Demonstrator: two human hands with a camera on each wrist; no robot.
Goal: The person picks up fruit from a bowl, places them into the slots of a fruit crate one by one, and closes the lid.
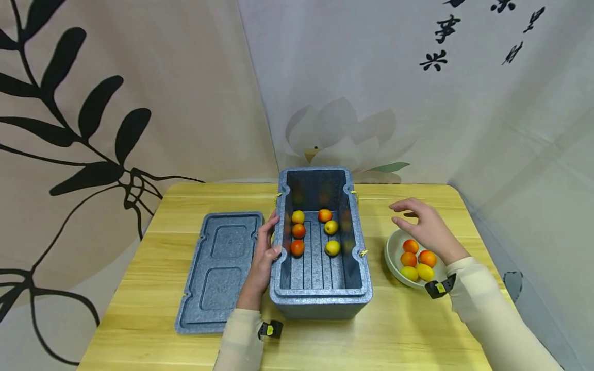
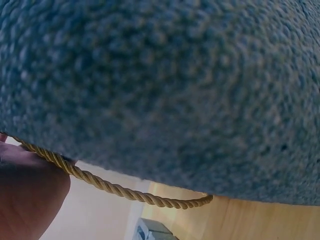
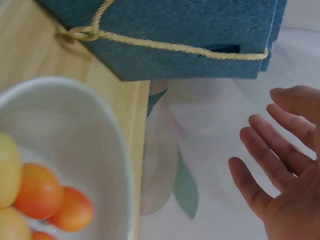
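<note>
My left hand (image 1: 263, 257) rests against the left side of a speckled blue-grey foam box (image 1: 320, 300). Its fingers lie along the outer wall and its thumb touches the rim. Inside the open box, small orange-red fruits (image 1: 297, 248) and yellow fruits (image 1: 332, 248) stand along both long sides. Above the far side of a pale bowl (image 1: 393, 267), my right hand (image 1: 429, 229) hovers with nothing in it. In the right wrist view its fingers (image 3: 252, 187) are spread and loosely bent. Several orange fruits (image 1: 427, 258) and yellow oval ones (image 1: 424, 272) lie in the bowl.
A matching foam lid (image 1: 218, 309) lies flat on the wooden table (image 1: 153, 309), left of the box. Gold rope (image 3: 175, 47) runs along the box's outer side, and another rope (image 2: 117, 189) shows by my left hand. Printed cloth (image 1: 209, 103) hangs behind the table.
</note>
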